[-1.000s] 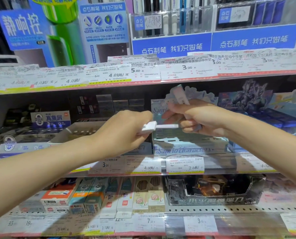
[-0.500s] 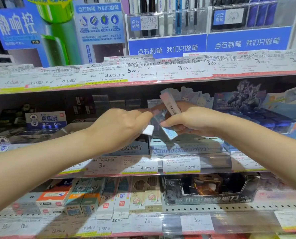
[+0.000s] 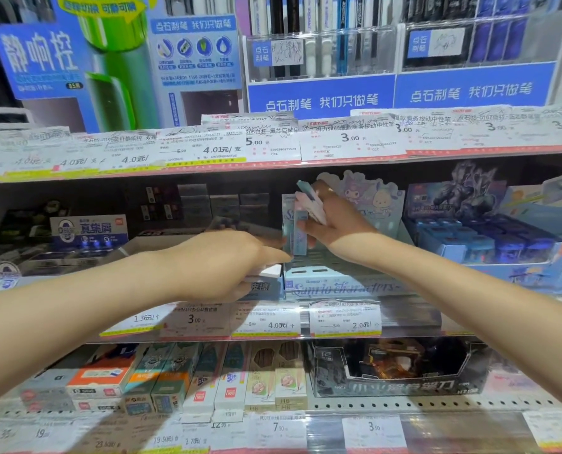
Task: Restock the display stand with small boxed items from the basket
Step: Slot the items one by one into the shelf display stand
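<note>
Head view: the landmark is the pale blue display stand [image 3: 335,280] on the middle shelf, whose front reads "Sanrio characters". Above its slotted tray, the right hand [image 3: 333,224] pinches several slim small boxes [image 3: 309,199], pink and light blue, fanned upward, while lower fingers steady one box [image 3: 297,232] standing upright at the stand's left rear. Just left of the stand, the left hand [image 3: 227,263] curls round a white box [image 3: 271,271], thumb reaching toward the upright one. The step appears to be slotting boxes into the stand; the next move likely calls for seating that box square, then feeding another. The basket is out of view. Below the stand a price tag [image 3: 345,317] reads "2.0元"; left of it tags read "4.00元" and "3.00".
</note>
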A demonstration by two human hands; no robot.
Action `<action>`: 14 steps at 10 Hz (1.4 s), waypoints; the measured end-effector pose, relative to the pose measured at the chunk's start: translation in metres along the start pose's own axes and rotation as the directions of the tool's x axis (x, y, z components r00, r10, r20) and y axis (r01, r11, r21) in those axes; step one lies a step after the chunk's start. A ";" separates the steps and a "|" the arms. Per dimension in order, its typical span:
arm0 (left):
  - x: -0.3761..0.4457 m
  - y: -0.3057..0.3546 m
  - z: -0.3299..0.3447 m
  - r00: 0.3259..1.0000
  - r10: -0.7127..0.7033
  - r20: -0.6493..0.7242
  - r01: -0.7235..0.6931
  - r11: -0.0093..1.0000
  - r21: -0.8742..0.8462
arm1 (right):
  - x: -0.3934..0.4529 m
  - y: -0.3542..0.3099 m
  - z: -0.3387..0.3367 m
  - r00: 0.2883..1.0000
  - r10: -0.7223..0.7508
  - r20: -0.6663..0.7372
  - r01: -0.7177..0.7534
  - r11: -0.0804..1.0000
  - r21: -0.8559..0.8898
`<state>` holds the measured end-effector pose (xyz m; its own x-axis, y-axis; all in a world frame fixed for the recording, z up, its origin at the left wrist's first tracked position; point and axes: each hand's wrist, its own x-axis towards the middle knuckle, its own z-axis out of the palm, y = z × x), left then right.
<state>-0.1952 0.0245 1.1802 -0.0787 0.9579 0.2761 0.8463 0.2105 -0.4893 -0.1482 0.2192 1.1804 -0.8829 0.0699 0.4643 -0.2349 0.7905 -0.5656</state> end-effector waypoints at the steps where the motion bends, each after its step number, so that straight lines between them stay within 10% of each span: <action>1: -0.003 -0.002 -0.001 0.996 -0.035 0.084 0.034 0.999 0.019 | -0.004 -0.001 0.000 1.000 -0.025 0.001 0.025 1.000 -0.007; 7: 0.003 -0.019 0.031 0.978 -0.115 0.176 0.139 0.982 -0.132 | -0.007 0.013 0.003 0.982 -0.189 -0.020 0.177 0.946 -0.272; 14: 0.006 -0.002 -0.011 0.954 -0.230 0.191 0.293 0.843 -0.450 | -0.015 0.004 -0.005 0.993 0.048 0.104 -0.065 0.984 0.165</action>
<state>-0.1914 0.0281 1.1915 -0.3704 0.9030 0.2178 0.9278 0.3707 0.0410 -0.1341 0.2247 1.1750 -0.9308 0.0440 0.3629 -0.2409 0.6730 -0.6994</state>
